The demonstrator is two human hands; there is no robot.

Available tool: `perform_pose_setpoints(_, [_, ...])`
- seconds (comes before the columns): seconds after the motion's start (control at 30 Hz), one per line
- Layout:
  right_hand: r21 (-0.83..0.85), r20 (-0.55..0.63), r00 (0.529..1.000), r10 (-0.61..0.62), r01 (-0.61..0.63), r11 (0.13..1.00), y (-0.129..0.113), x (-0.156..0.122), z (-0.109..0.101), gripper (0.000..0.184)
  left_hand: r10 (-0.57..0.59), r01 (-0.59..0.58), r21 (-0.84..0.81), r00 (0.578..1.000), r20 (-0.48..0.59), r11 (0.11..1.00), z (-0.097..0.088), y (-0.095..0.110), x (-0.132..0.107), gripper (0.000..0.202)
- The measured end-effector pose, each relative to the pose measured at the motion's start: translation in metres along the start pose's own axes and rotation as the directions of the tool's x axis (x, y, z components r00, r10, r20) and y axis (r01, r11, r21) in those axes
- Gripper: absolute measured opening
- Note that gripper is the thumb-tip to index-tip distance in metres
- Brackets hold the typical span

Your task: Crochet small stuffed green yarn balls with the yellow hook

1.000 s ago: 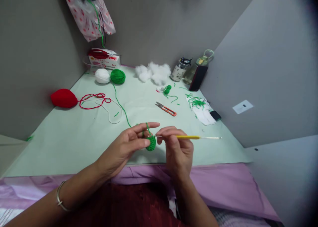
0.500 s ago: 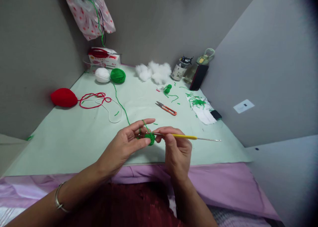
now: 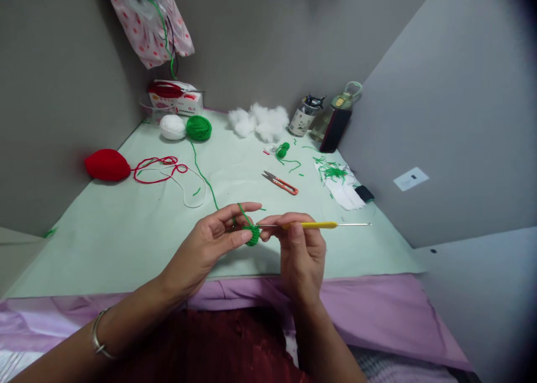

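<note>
My left hand (image 3: 213, 237) pinches a small green crochet piece (image 3: 252, 236) between thumb and fingers. Green yarn (image 3: 205, 180) runs from the green yarn ball (image 3: 198, 128) across the table to this hand and loops over its raised index finger. In my right hand (image 3: 302, 249) is a crochet hook (image 3: 321, 225) with a yellow handle and metal ends, held nearly level. Its left tip meets the top edge of the crochet piece; the exact stitch is too small to make out.
Orange-handled thread snips (image 3: 280, 183) lie beyond my hands. A red yarn ball (image 3: 108, 165) and a white yarn ball (image 3: 172, 127) sit left. White stuffing (image 3: 260, 121), a pen holder (image 3: 302, 117) and a bottle (image 3: 331, 117) stand behind. Green yarn scraps (image 3: 334, 172) cover a white paper at right.
The hook has shifted slightly right and levelled out, its left tip drawn back to the crochet piece's top edge. My left hand has stayed almost in place.
</note>
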State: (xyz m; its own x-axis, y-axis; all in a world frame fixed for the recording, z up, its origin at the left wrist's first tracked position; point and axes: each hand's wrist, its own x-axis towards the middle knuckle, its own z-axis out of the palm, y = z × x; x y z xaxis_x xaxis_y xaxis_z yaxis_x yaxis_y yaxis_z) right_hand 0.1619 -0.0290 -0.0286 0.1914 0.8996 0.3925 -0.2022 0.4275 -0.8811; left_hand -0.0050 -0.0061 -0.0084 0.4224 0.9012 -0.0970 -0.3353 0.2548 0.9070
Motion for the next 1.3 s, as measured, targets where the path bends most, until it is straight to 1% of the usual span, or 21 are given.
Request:
perform_pose_setpoints(0.07, [-0.030, -0.012, 0.999, -0.033, 0.032, 0.999, 0.000, -0.002, 0.001, 0.020, 0.002, -0.002, 0.004, 1.000, 0.013, 1.000, 0.000, -0.001, 0.000, 0.036])
perform_pose_setpoints(0.2, [-0.143, -0.015, 0.983, -0.183, 0.179, 0.973, 0.000, -0.006, 0.005, 0.020, 0.034, -0.032, -0.044, 0.998, 0.058, 0.999, 0.001, -0.001, 0.001, 0.038])
perform_pose_setpoints(0.23, [-0.145, -0.010, 0.978, -0.206, 0.203, 0.968, 0.000, -0.007, 0.006, 0.021, 0.043, -0.039, -0.061, 0.997, 0.061, 0.997, 0.001, -0.001, 0.001, 0.039])
perform_pose_setpoints(0.3, [-0.109, -0.014, 0.977, -0.211, 0.208, 0.972, 0.000, -0.008, 0.008, 0.022, 0.049, -0.045, -0.074, 0.997, 0.056, 0.996, 0.002, 0.000, 0.001, 0.044])
perform_pose_setpoints(0.37, [-0.073, -0.017, 0.982, -0.190, 0.188, 0.979, 0.000, -0.007, 0.008, 0.022, 0.046, -0.042, -0.070, 0.997, 0.057, 0.997, 0.002, 0.002, 0.000, 0.057])
perform_pose_setpoints(0.47, [-0.051, 0.009, 0.987, -0.159, 0.160, 0.986, 0.000, -0.006, 0.008, 0.019, 0.035, -0.030, -0.063, 0.995, 0.093, 0.998, 0.002, 0.003, -0.001, 0.082])
perform_pose_setpoints(0.53, [-0.019, 0.017, 0.993, -0.114, 0.115, 0.993, 0.001, -0.005, 0.008, 0.018, 0.018, -0.013, -0.043, 0.994, 0.110, 0.999, 0.002, 0.003, -0.002, 0.089])
perform_pose_setpoints(0.63, [0.080, -0.002, 1.000, -0.006, 0.006, 0.997, 0.003, -0.004, 0.008, 0.017, -0.003, 0.005, -0.018, 0.994, 0.106, 1.000, 0.001, 0.003, -0.001, 0.093])
perform_pose_setpoints(0.73, [0.185, -0.025, 0.996, 0.088, -0.082, 0.979, 0.004, -0.001, 0.007, 0.017, -0.004, 0.005, -0.006, 0.996, 0.085, 1.000, 0.000, 0.002, 0.001, 0.094])
perform_pose_setpoints(0.9, [0.265, -0.026, 0.985, 0.169, -0.156, 0.951, 0.003, 0.005, 0.008, 0.018, 0.000, -0.001, 0.009, 0.998, 0.063, 1.000, -0.002, -0.001, 0.002, 0.088])
perform_pose_setpoints(1.03, [0.268, -0.027, 0.980, 0.199, -0.184, 0.945, -0.001, 0.007, 0.007, 0.019, 0.006, -0.007, 0.007, 0.998, 0.061, 1.000, -0.003, -0.002, 0.003, 0.085])
perform_pose_setpoints(1.3, [0.254, -0.017, 0.978, 0.206, -0.195, 0.947, -0.003, 0.008, 0.005, 0.020, 0.007, -0.007, 0.004, 0.997, 0.072, 1.000, -0.002, 0.000, 0.005, 0.080])
